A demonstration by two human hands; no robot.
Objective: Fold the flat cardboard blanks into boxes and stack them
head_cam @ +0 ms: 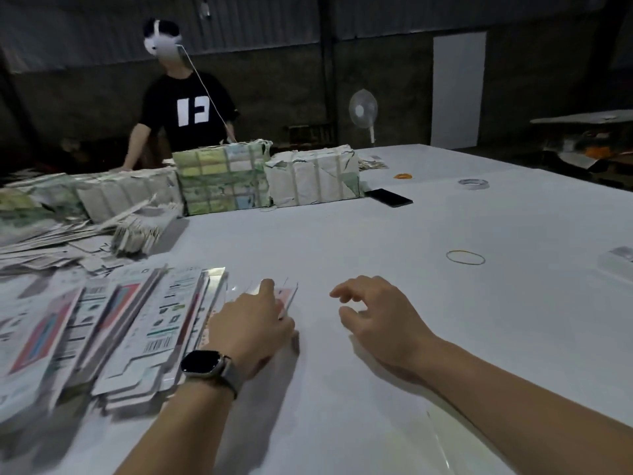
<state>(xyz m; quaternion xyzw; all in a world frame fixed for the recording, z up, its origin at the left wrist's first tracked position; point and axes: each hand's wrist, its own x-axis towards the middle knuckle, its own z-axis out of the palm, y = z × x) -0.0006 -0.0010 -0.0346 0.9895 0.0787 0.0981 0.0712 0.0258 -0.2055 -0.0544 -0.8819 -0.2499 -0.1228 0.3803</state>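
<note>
A spread pile of flat printed cardboard blanks [150,323] lies at the near left of the white table [376,241]. My left hand [253,327], with a watch on the wrist, grips one small blank [287,296] at the right edge of that pile; most of the blank is hidden under the hand. My right hand [380,313] hovers just right of it, fingers loosely curled, holding nothing. No folded box is in view.
Strapped bundles of blanks [222,180] line the far left, with loose blanks [68,234] in front of them. A person [186,108] stands behind them. A phone [388,197], rubber bands [466,258], a tape roll [473,183] and a clear box [616,262] lie on the table.
</note>
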